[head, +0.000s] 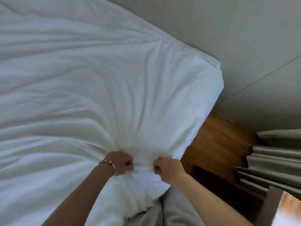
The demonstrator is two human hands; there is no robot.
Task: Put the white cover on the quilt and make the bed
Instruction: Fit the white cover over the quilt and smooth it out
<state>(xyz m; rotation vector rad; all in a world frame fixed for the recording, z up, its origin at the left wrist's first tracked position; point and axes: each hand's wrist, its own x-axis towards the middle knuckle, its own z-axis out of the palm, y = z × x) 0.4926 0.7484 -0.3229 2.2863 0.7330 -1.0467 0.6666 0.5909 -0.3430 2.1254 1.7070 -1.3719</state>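
From your head camera, the white cover [91, 88] lay spread over the bed with the quilt filling it, the padding showing as a soft bulge under the cloth near the corner; the quilt itself was hidden inside. Your left hand [119, 163] and right hand [168, 168] sat close together at the near edge of the cover, each with fingers curled tight and pinching a bunch of the white fabric, a short strip of cloth stretched between them. Creases fanned out from your two grips across the cover toward the far side. A bracelet [108, 163] circled your left wrist. The cover's long side ran from the lower left up toward the top, its right corner [210, 82] pointing at the grey wall [244, 38]. Beside that corner showed the wooden floor [216, 137], and grey curtains [273, 162] hung at the right edge, well apart from your hands.
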